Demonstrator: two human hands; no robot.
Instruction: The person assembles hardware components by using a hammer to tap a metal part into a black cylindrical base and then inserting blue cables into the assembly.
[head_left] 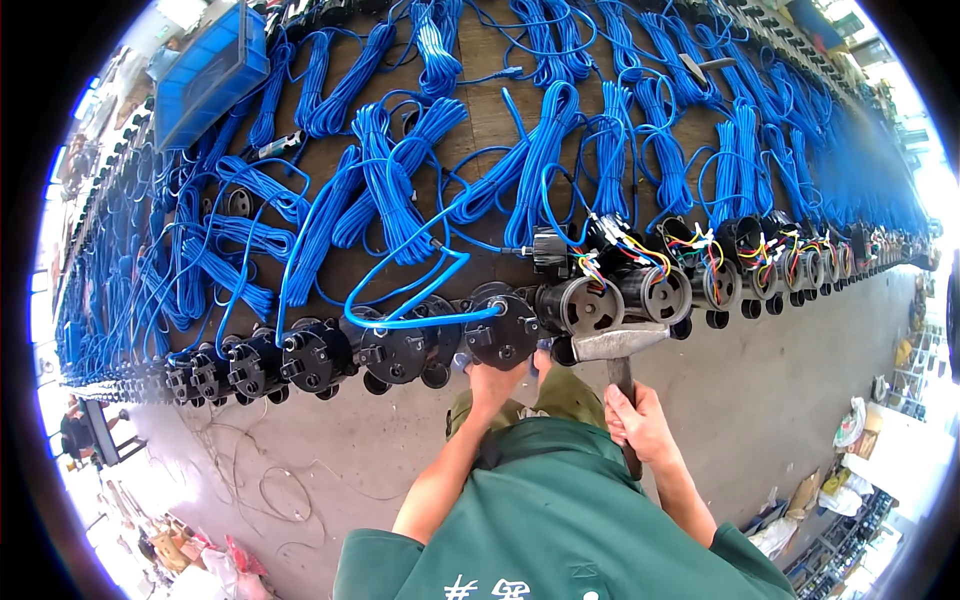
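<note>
In my right hand (642,425) is a hammer (622,345), gripped by its dark handle with the grey metal head up at the table's near edge. The head overlaps the lower rim of an open black motor housing (590,305). Just left of it, my left hand (496,385) holds a capped black motor housing (503,328) from below; most of its fingers are hidden behind the housing. A blue cable (425,318) runs out of this housing's cap and loops to the left.
Bundled blue cables (390,190) cover the brown table. Capped housings (312,358) line its near edge to the left; open ones with coloured wires (715,280) stand to the right. A blue crate (210,80) lies far left. Another hammer (700,66) rests among cables at the far right.
</note>
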